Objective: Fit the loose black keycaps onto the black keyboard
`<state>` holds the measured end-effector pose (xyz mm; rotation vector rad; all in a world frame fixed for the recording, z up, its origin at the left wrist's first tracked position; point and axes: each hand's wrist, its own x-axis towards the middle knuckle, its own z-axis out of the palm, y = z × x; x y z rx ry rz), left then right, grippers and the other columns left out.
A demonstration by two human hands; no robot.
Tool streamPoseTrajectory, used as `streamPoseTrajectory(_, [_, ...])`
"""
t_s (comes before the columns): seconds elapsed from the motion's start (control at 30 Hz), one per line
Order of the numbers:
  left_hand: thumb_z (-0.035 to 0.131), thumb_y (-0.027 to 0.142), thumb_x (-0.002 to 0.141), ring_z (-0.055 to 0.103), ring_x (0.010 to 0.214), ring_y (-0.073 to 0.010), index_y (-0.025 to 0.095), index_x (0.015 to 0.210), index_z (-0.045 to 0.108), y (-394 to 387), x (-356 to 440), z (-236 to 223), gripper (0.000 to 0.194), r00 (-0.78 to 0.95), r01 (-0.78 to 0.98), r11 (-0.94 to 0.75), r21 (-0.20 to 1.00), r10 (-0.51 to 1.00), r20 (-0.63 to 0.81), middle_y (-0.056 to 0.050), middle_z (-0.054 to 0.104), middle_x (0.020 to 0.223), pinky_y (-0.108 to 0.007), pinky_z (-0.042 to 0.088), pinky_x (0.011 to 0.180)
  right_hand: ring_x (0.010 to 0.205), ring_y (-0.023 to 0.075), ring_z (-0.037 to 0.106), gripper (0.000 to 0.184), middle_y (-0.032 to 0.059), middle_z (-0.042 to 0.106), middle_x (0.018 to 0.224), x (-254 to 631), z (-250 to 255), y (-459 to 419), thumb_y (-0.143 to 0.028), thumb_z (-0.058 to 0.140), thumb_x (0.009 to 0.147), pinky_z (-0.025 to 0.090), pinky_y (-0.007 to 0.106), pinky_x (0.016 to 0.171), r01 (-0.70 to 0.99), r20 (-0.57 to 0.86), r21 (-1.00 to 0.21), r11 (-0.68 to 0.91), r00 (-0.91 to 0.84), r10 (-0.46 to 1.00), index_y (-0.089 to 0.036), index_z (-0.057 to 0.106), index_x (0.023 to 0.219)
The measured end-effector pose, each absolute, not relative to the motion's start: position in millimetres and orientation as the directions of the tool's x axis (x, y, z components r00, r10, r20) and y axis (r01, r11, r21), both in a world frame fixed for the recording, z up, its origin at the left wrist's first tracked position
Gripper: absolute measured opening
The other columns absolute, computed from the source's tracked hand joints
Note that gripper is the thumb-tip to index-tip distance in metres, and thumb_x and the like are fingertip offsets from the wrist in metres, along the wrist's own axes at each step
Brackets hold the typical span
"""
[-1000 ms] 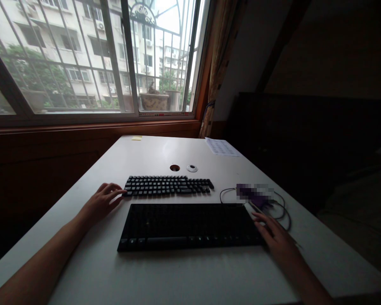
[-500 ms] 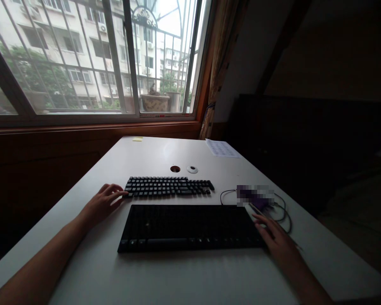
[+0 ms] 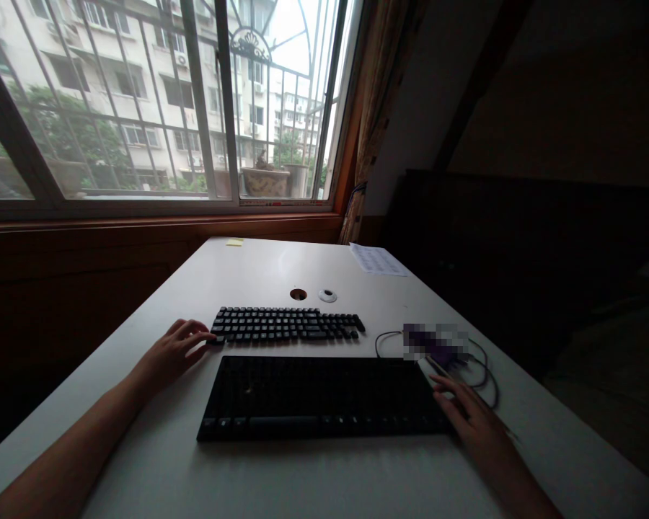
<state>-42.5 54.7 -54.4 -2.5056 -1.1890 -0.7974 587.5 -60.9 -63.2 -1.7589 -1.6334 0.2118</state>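
My left hand (image 3: 176, 353) is at the left end of a block of loose black keycaps (image 3: 286, 324) set out in rows on the white table. Its thumb and index finger close on a dark keycap (image 3: 216, 341) at the block's lower left corner. Nearer to me lies a long black keyboard (image 3: 319, 396), its keys hard to make out in the dark. Over the keyboard's right end rests my right hand (image 3: 468, 407), fingers loosely bent and apart, the tips by its edge. A thin light stick (image 3: 438, 366) runs alongside and partly behind that hand.
Beyond the right hand lie a purple item (image 3: 438, 349), partly blurred, and a dark looped cable (image 3: 487, 371). Farther back are a cable hole (image 3: 298, 295), its white round cover (image 3: 327, 295), a printed sheet (image 3: 378, 259) and yellow sticky notes (image 3: 234, 243).
The camera's view has shifted slightly, so the table sits lower in the picture. The corner keycap at my left fingers has moved a little to the left. My right hand has hardly moved.
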Motion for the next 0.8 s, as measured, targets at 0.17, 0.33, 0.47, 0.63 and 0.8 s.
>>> streamPoseTrajectory(0.17, [0.058, 0.033, 0.098, 0.060, 0.099, -0.0203, 0.029, 0.115, 0.070, 54.5, -43.0, -54.6, 0.021, 0.515, 0.761, -0.647, 0.037, 0.639, 0.571, -0.006, 0.067, 0.113, -0.035, 0.056, 0.084, 0.106, 0.0261, 0.067, 0.043, 0.0072, 0.068, 0.118, 587.1, -63.3, -61.0, -0.053, 0.052, 0.092, 0.057, 0.033, 0.080, 0.801, 0.332, -0.596, 0.051, 0.188, 0.925, -0.027, 0.065, 0.124])
streamPoseTrajectory(0.33, [0.060, 0.033, 0.097, 0.060, 0.102, -0.0201, 0.029, 0.114, 0.071, 55.3, -43.4, -55.2, 0.020, 0.517, 0.752, -0.655, 0.075, 0.656, 0.550, -0.004, 0.069, 0.112, -0.035, 0.054, 0.088, 0.104, 0.0255, 0.068, 0.044, 0.0067, 0.069, 0.118, 588.2, -64.4, -60.3, -0.054, 0.051, 0.092, 0.057, 0.033, 0.081, 0.810, 0.340, -0.585, 0.048, 0.191, 0.921, -0.028, 0.066, 0.123])
streamPoseTrajectory(0.47, [0.061, 0.033, 0.097, 0.061, 0.103, -0.0197, 0.028, 0.111, 0.071, 55.1, -43.1, -54.4, 0.018, 0.513, 0.745, -0.659, 0.106, 0.667, 0.540, -0.003, 0.070, 0.110, -0.034, 0.053, 0.089, 0.098, 0.0245, 0.069, 0.046, 0.0063, 0.069, 0.118, 590.4, -67.7, -59.3, -0.057, 0.053, 0.090, 0.057, 0.034, 0.081, 0.810, 0.346, -0.585, 0.046, 0.198, 0.917, -0.027, 0.067, 0.122])
streamPoseTrajectory(0.63, [0.061, 0.033, 0.097, 0.061, 0.101, -0.0194, 0.027, 0.110, 0.070, 53.9, -42.8, -53.2, 0.017, 0.513, 0.737, -0.664, 0.127, 0.671, 0.535, -0.004, 0.071, 0.107, -0.033, 0.053, 0.088, 0.101, 0.0242, 0.069, 0.045, 0.0056, 0.068, 0.121, 590.7, -68.3, -59.1, -0.057, 0.052, 0.091, 0.057, 0.034, 0.085, 0.807, 0.333, -0.588, 0.047, 0.189, 0.924, -0.028, 0.066, 0.123])
streamPoseTrajectory(0.8, [0.061, 0.033, 0.097, 0.062, 0.101, -0.0193, 0.027, 0.109, 0.070, 51.8, -41.3, -50.4, 0.017, 0.503, 0.731, -0.665, 0.157, 0.679, 0.534, -0.004, 0.072, 0.107, -0.032, 0.054, 0.088, 0.096, 0.0233, 0.070, 0.045, 0.0059, 0.069, 0.119, 590.0, -67.4, -58.0, -0.057, 0.052, 0.091, 0.058, 0.032, 0.080, 0.801, 0.326, -0.598, 0.034, 0.204, 0.923, -0.028, 0.065, 0.123])
